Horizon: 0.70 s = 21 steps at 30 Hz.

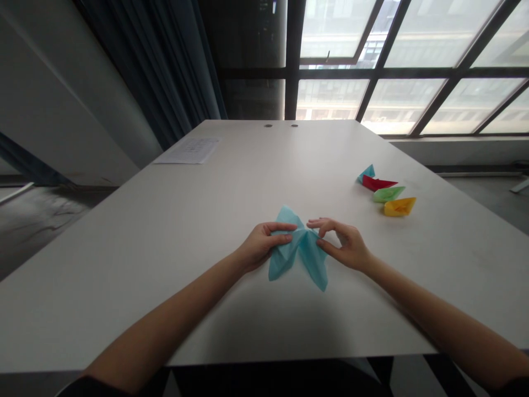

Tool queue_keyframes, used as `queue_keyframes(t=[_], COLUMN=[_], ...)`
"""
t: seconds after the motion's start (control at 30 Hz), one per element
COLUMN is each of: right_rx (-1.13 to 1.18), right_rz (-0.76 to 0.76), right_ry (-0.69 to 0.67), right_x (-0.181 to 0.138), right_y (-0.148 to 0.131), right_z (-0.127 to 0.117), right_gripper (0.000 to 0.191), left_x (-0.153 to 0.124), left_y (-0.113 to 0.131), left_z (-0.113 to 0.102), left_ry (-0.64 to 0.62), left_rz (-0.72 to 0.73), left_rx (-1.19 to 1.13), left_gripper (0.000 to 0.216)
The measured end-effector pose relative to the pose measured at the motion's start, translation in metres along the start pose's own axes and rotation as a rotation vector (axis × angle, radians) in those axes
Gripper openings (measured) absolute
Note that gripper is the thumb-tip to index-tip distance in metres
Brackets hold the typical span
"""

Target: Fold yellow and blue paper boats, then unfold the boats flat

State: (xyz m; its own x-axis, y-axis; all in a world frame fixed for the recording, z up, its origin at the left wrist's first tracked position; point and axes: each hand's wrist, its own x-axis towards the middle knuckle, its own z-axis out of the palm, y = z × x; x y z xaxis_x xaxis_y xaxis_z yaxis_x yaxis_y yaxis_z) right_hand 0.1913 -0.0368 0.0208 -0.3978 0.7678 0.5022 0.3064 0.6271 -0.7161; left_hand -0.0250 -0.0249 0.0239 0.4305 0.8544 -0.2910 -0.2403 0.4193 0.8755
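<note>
A light blue sheet of folding paper [285, 259], creased and spread into wing-like flaps, is held up over the near middle of the white table. My left hand [264, 242] pinches its left side between thumb and fingers. On its right side, my right hand [345, 242] grips the paper's edge between thumb and forefinger, the other fingers curved above. Two pointed flaps hang down below the hands, with a gap between them. Part of the paper is covered by my fingers.
Four folded paper boats stand in a row at the right: blue [367, 172], red [378, 183], green [388, 194] and yellow [400, 207]. A printed sheet [188, 150] lies at the table's [124, 248] far left. Two small round discs [281, 125] sit near the far edge.
</note>
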Motion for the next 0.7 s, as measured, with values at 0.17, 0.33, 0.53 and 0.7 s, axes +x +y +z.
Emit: queue_keyframes(t=[0.17, 0.33, 0.53, 0.7], right_rx=[0.004, -0.102, -0.141, -0.167], right_rz=[-0.047, -0.085, -0.148, -0.187], right_ry=[0.038, 0.06, 0.047, 0.034], right_x=[0.001, 0.005, 0.004, 0.005], right_y=[0.001, -0.004, -0.009, -0.013], right_z=[-0.001, -0.006, -0.006, -0.004], right_gripper=[0.007, 0.005, 0.004, 0.009], left_x=[0.001, -0.013, -0.023, -0.013], left_y=[-0.003, 0.009, 0.019, 0.013], left_z=[-0.004, -0.003, 0.001, 0.001], left_ry=[-0.024, 0.19, 0.078, -0.02], left_rz=[0.13, 0.645, 0.987, 1.119], left_rx=[0.244, 0.942, 1.244, 1.12], left_gripper=[0.034, 0.033, 0.031, 0.017])
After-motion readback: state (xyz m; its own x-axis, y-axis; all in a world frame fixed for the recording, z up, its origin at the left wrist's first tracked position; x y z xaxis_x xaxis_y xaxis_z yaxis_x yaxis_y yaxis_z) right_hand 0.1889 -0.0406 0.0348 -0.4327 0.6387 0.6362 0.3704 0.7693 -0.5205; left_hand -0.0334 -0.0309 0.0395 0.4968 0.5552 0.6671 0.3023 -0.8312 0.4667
